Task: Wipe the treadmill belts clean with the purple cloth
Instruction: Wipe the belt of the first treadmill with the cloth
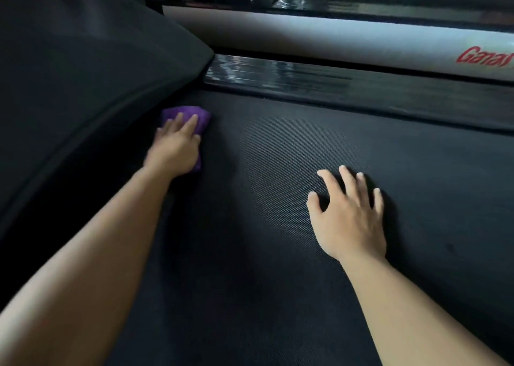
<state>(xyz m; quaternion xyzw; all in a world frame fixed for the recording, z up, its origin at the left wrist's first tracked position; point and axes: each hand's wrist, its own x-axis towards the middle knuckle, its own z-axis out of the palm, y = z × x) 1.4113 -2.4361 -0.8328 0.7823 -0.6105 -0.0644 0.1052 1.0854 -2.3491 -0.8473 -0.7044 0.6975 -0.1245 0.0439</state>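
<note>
A black textured treadmill belt fills most of the head view. My left hand presses a folded purple cloth flat on the belt at its far left end, right against the curved motor hood. The cloth sticks out beyond my fingertips and under my palm. My right hand rests on the belt to the right, fingers spread, holding nothing.
The dark curved motor hood rises at the left. A glossy black side rail borders the belt's far edge. Beyond it lies a white frame with red lettering, then another treadmill's rail at the top.
</note>
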